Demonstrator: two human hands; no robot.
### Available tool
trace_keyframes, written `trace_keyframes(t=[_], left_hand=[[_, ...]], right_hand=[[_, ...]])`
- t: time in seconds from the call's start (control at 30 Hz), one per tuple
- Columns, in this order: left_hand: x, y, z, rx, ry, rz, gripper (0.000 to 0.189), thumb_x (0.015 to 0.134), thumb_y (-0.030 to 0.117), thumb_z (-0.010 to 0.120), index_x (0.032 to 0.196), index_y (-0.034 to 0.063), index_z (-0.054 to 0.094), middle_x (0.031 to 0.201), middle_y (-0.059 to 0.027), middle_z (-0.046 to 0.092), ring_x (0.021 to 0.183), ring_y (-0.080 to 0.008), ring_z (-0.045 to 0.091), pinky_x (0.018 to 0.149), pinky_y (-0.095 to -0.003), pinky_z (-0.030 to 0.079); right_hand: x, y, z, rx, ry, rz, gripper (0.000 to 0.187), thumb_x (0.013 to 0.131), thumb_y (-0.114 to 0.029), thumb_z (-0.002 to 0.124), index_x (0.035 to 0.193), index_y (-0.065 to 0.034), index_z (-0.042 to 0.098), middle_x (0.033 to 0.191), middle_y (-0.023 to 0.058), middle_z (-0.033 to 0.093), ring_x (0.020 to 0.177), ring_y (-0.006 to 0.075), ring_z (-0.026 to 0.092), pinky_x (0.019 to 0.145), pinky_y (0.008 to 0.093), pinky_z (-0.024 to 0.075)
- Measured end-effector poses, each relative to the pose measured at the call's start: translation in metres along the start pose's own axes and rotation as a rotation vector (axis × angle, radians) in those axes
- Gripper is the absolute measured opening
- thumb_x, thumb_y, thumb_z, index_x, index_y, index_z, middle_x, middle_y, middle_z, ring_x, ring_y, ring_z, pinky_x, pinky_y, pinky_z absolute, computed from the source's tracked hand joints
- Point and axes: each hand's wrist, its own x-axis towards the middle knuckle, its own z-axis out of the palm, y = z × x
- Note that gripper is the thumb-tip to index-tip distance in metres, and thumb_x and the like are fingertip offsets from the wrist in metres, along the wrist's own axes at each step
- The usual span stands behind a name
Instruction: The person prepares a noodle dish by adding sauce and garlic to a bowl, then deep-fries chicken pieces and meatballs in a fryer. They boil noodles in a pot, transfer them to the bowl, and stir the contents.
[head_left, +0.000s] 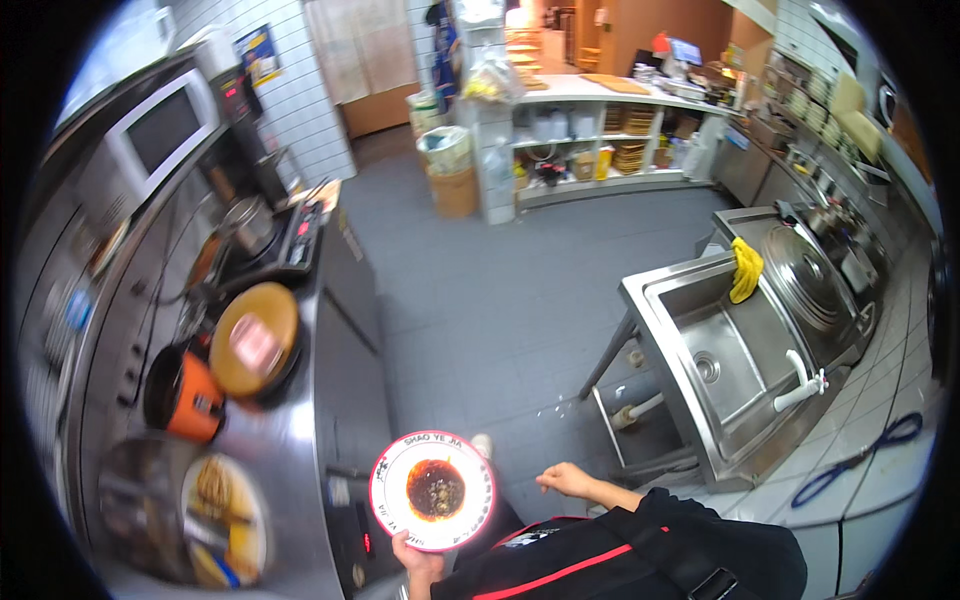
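My left hand (415, 556) grips the near rim of a white plate (475, 495) with a red edge and dark printed writing. A pool of dark brown, oily sauce (435, 489) with pale bits in it fills the plate's middle. To the right, my right hand (566, 479) hangs in front of my dark top, fingers curled in, with nothing visible in it. The hand is apart from the plate, over the grey floor (480, 330).
Along the left runs a steel counter (289, 480) bearing an orange container (196, 397), a brown round board (277, 307) and a pale tray of food (255, 510). At right stand a steel sink (686, 330) with a yellow cloth (746, 270) and scissors (855, 459). Bins (453, 187) are ahead.
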Motion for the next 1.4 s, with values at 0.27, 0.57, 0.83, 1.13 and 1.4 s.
trace_keyframes(t=[0.27, 0.57, 0.83, 1.13, 1.4], left_hand=[[0.267, -0.021, 0.140, 0.093, -0.161, -0.246, 0.057, 0.070, 0.023, 0.047, 0.122, -0.0001, 0.039, 0.115, -0.0149, 0.050, 0.105, -0.0295, 0.050, 0.089, -0.0408, 0.041], [0.496, -0.082, 0.415, 0.440, -0.252, -0.547, 0.047, 0.076, 0.013, 0.053, 0.121, 0.0017, 0.043, 0.120, -0.0145, 0.047, 0.107, -0.0301, 0.048, 0.089, -0.0417, 0.043], [0.626, -0.241, 0.614, 0.677, -0.559, -0.484, 0.049, 0.076, 0.014, 0.054, 0.121, 0.0018, 0.043, 0.119, -0.0151, 0.047, 0.107, -0.0291, 0.048, 0.089, -0.0416, 0.042], [0.722, -0.463, 0.796, 0.837, -1.067, -0.383, 0.053, 0.071, 0.008, 0.059, 0.122, 0.0013, 0.042, 0.116, -0.0163, 0.049, 0.103, -0.0246, 0.051, 0.086, -0.0389, 0.044], [0.766, -0.691, 0.968, 0.711, -0.632, -0.886, 0.040, 0.083, 0.009, 0.042, 0.121, -0.0023, 0.043, 0.102, -0.0099, 0.053, 0.090, -0.0191, 0.053, 0.078, -0.0310, 0.044]], right_hand=[[0.164, -0.043, -0.139, -0.014, 0.061, 0.041, 0.018, 0.079, -0.024, 0.059, 0.082, -0.0069, 0.062, 0.076, 0.0017, 0.064, 0.071, 0.0107, 0.058, 0.068, 0.0268, 0.0458], [0.225, -0.061, -0.350, 0.082, 0.585, 0.151, 0.023, 0.077, -0.032, 0.060, 0.082, -0.0094, 0.061, 0.071, 0.0060, 0.062, 0.068, 0.0202, 0.061, 0.062, 0.0325, 0.0456], [0.305, -0.020, -0.533, 0.205, 0.822, 0.131, 0.026, 0.078, -0.036, 0.060, 0.077, -0.0099, 0.059, 0.068, 0.0085, 0.061, 0.064, 0.0260, 0.059, 0.056, 0.0360, 0.0441], [0.339, 0.005, -0.726, 0.479, 1.089, 0.111, 0.039, 0.084, -0.040, 0.052, 0.066, -0.0060, 0.059, 0.056, 0.0043, 0.054, 0.052, 0.0141, 0.049, 0.052, 0.0282, 0.0384], [0.363, 0.101, -0.923, 0.476, 1.112, 0.388, 0.028, 0.084, -0.034, 0.053, 0.082, -0.0084, 0.065, 0.068, 0.0060, 0.061, 0.066, 0.0141, 0.056, 0.062, 0.0292, 0.0435]])
